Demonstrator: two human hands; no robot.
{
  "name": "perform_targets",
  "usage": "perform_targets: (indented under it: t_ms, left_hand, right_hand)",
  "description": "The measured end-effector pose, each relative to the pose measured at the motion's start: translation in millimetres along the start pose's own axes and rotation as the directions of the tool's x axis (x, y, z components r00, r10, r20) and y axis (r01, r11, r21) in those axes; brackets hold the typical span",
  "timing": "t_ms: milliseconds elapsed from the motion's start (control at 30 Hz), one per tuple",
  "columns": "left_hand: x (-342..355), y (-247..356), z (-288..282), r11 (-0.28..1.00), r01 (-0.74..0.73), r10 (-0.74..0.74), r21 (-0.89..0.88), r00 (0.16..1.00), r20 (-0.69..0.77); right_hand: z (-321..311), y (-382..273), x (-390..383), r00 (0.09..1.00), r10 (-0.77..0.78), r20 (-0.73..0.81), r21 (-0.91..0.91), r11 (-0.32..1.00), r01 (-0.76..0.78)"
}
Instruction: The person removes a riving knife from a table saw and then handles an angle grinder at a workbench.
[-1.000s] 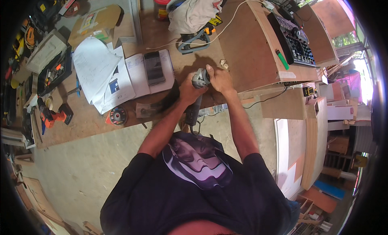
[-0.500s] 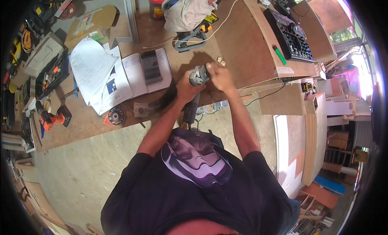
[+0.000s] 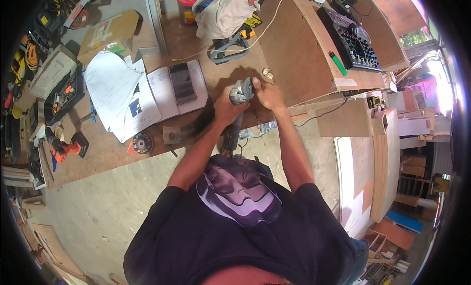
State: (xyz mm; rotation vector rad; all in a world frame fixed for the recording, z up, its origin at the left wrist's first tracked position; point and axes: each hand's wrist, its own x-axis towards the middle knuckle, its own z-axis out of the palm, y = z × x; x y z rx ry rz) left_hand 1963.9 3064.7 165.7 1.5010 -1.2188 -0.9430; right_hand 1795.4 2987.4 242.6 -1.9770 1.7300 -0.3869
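Note:
An angle grinder (image 3: 240, 94) is held over the near edge of the wooden bench, its dark body and cord hanging down toward my shirt. My left hand (image 3: 227, 106) wraps around the grinder just behind its metal head. My right hand (image 3: 267, 95) is closed, its thumb and fingers at the grey round disc or guard (image 3: 249, 88) on the head's right side. What lies inside those fingers is hidden. Left of my forearm, a colourful round grinding disc (image 3: 142, 143) rests on the bench near its edge.
Papers (image 3: 114, 96) and an open notebook with a dark phone (image 3: 183, 83) lie to the left. Beyond them are an orange cordless drill (image 3: 66, 150) and an open toolbox (image 3: 63, 91). A wooden cabinet (image 3: 299, 45) with an audio mixer (image 3: 351, 40) stands right. A clamp (image 3: 229, 52) lies ahead.
My right thumb and fingers have shifted slightly at the disc. The left hand keeps its hold on the grinder. The view has tilted a little.

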Motion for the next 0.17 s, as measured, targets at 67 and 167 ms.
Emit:
perform_targets:
  t_ms: [67, 167]
  left_hand:
    - [0.3, -3.4, -0.9, 1.0, -0.012, 0.012, -0.02, 1.0, 0.002]
    - [-1.7, -0.2, -1.9, 0.999, -0.029, 0.029, -0.017, 1.0, 0.002]
  right_hand:
    - [1.7, -5.1, -1.9, 0.988, -0.152, -0.025, 0.203, 0.967, 0.153]
    - [-4.2, 0.8, 5.7, 0.98, -0.144, -0.137, 0.218, 0.961, 0.172]
